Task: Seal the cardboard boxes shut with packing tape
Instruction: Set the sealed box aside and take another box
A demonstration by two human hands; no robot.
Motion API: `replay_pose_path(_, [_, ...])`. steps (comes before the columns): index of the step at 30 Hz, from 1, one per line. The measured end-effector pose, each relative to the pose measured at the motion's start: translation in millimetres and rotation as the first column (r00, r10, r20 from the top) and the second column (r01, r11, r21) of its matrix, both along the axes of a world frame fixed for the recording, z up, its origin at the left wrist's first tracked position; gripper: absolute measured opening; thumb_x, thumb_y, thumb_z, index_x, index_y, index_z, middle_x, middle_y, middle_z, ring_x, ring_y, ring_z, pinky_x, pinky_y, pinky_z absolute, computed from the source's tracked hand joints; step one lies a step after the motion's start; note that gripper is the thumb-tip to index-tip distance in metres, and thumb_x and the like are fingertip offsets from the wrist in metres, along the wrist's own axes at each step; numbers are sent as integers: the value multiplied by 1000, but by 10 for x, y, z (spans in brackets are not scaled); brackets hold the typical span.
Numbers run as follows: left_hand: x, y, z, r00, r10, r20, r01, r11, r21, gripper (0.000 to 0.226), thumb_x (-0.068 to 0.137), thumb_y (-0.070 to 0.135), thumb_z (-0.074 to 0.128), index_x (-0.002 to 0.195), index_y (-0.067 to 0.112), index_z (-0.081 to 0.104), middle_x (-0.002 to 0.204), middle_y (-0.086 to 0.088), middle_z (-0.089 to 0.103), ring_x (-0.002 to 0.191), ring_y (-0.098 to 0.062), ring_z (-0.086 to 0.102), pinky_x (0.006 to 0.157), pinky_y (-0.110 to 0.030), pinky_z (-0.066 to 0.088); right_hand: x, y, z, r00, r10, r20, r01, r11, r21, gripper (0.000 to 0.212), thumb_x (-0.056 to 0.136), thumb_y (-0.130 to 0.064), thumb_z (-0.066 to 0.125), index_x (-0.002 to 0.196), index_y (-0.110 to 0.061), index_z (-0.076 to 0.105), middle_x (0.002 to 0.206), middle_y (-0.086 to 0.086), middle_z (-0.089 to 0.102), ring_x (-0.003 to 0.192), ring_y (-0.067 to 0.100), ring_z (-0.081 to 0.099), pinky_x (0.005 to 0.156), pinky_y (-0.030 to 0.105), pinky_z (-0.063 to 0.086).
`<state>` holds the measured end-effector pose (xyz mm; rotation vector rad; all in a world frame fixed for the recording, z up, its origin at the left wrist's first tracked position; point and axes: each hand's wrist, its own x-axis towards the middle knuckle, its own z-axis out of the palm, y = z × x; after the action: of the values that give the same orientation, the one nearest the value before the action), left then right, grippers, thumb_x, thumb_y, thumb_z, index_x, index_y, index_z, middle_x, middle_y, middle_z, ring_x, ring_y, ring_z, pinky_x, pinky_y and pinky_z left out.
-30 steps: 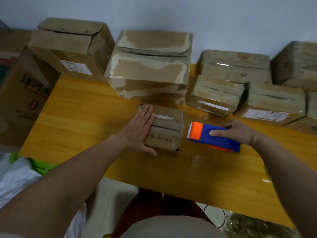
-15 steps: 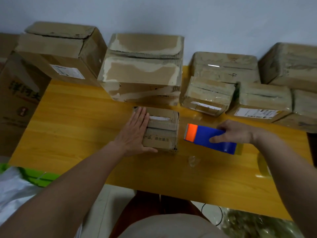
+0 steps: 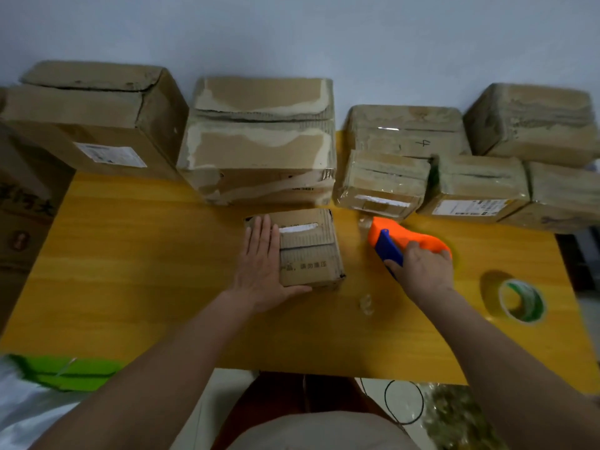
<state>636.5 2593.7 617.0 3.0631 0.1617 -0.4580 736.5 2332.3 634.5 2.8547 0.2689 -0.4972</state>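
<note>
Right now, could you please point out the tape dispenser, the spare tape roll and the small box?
tape dispenser [image 3: 407,237], head view, orange body.
spare tape roll [image 3: 532,295], head view, its right rim.
small box [image 3: 308,251], head view, top flap.

A small brown cardboard box [image 3: 308,248] sits mid-table on the yellow wooden table [image 3: 136,280]. The left hand [image 3: 263,267] lies flat on its left side. Right of the box, apart from it, the right hand [image 3: 422,271] grips an orange-and-blue tape dispenser [image 3: 399,243]. Farther right lies a green-cored tape roll [image 3: 521,303]. Behind, a row of larger cardboard boxes [image 3: 259,141] lines the wall (some possibly stacked).
</note>
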Motion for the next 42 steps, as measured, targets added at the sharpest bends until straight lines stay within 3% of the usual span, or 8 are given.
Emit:
replay_pose_path(7, [-71, -75, -31, 992, 116, 49, -112, 991, -69, 137, 58, 97, 18, 149, 1, -17, 155, -18, -28, 143, -31, -29, 117, -44, -17, -176, -13, -375, 971, -226, -82, 229, 973, 30, 66, 94, -55, 44, 133, -3, 41, 117, 11, 65, 112, 27, 59, 98, 40, 34])
replay_pose_path(9, [-76, -59, -23, 993, 103, 56, -97, 991, -91, 134, 64, 94, 29, 149, 2, -18, 156, -17, -28, 143, -30, -29, 118, -44, -17, -220, 96, -294, 949, -316, 16, 301, 919, 254, 58, 93, -48, 52, 126, -1, 46, 123, 18, 58, 116, 33, 52, 98, 42, 37])
replay_pose_path(12, [-120, 49, 4, 998, 27, 62, -17, 987, -160, 132, 68, 89, 40, 149, 5, -20, 155, -13, -31, 142, -26, -32, 117, -41, -19, -402, 536, -90, 952, -250, 177, 68, 735, 675, 42, 98, -24, 50, 132, 1, 49, 139, 20, 48, 129, 32, 42, 109, 38, 32])
replay_pose_path(15, [-223, 228, -11, 992, -110, 59, 117, 982, -147, 129, 69, 88, 37, 148, 5, -22, 154, -11, -33, 142, -22, -33, 117, -38, -18, -548, 1026, -30, 994, -97, 56, 20, 643, 766, 41, 102, -21, 38, 142, -10, 41, 150, 11, 38, 138, 26, 35, 113, 34, 26])
replay_pose_path(20, [-274, 305, -27, 986, -154, 62, 161, 979, -122, 110, 84, 75, 32, 149, 2, -18, 156, -14, -28, 144, -26, -28, 118, -41, -15, -506, 1231, -81, 983, -184, 4, 118, 646, 754, 25, 101, -17, 37, 122, -12, 50, 109, 12, 63, 98, 33, 59, 77, 43, 48])
replay_pose_path(32, [-297, 256, 2, 992, -115, 56, 122, 983, -136, 116, 83, 76, 37, 146, 4, -28, 154, -14, -34, 141, -26, -33, 117, -40, -18, -298, 1113, -47, 850, -276, -449, 515, 621, 591, 80, 94, -64, 12, 116, -3, 59, 113, 15, 61, 111, 29, 55, 99, 43, 42])
replay_pose_path(36, [-257, 533, 73, 966, -256, 22, 257, 966, -33, 139, 64, 92, 39, 142, 4, -35, 148, -13, -44, 137, -25, -40, 117, -41, -19, -689, 1137, -26, 994, -18, 108, -36, 879, 475, 81, 92, -63, -5, 152, -11, 10, 159, 10, 5, 148, 26, -1, 120, 41, 5])
replay_pose_path(42, [-188, 729, 36, 953, -301, -41, 303, 952, 39, 141, 63, 93, 39, 143, 2, -32, 149, -17, -40, 138, -30, -37, 119, -43, -14, -939, 1465, -111, 982, 176, 64, -186, 959, 213, 86, 78, -60, -29, 143, -6, -12, 156, 14, -13, 146, 28, -14, 118, 40, -11])
